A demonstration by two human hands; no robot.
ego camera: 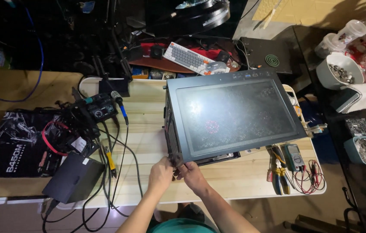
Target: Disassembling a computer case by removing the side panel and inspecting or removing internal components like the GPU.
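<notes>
Black steel and a dark glass side panel: computer case (230, 116) lying flat on the pale wooden table (148, 129), glass face up, taking up the middle toward the right edge. Looks heavy and rigid, boxy frame, but that glass top surely fragile and slick (best not gripped there). Safer hold likely at the metal corners and frame edges, both sides at once.

Both hands at the case's near left corner, close to the table's front edge. Left hand (160, 174) curled just below that corner, fingers bunched together, touching or nearly touching the frame. Right hand (193, 174) alongside, fingertips pressed against the lower edge of the case, seemingly pinching something small and dark at the corner; cannot tell exactly what. Hands nearly touching each other.

Off to the left: soldering station (101, 108), tangle of cables, black box (72, 177) near the front left corner. To the right of the case: yellow multimeter (294, 156) with red leads, pliers (278, 170) beside it.
</notes>
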